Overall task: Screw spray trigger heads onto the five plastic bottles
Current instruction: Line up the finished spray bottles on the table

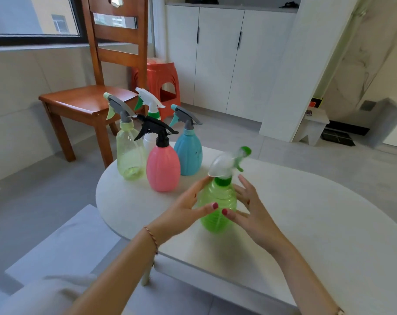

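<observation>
A translucent green bottle (218,198) stands on the white oval table (306,223) near me. It carries a blurred white and green trigger head (227,163). My left hand (181,212) lies against the bottle's left side, thumb on its front and fingers straight. My right hand (254,212) flanks its right side with spread, straight fingers and its thumb touching the front. Behind stand a pink bottle (163,169) with a black head, a blue bottle (189,153), a pale yellow bottle (129,153) and a white bottle (149,139), each with a head on.
A wooden chair (86,103) and an orange plastic stool (163,80) stand beyond the table's far left end. White cabinets (218,57) line the back wall. Grey cushioned seating (63,242) lies at my lower left.
</observation>
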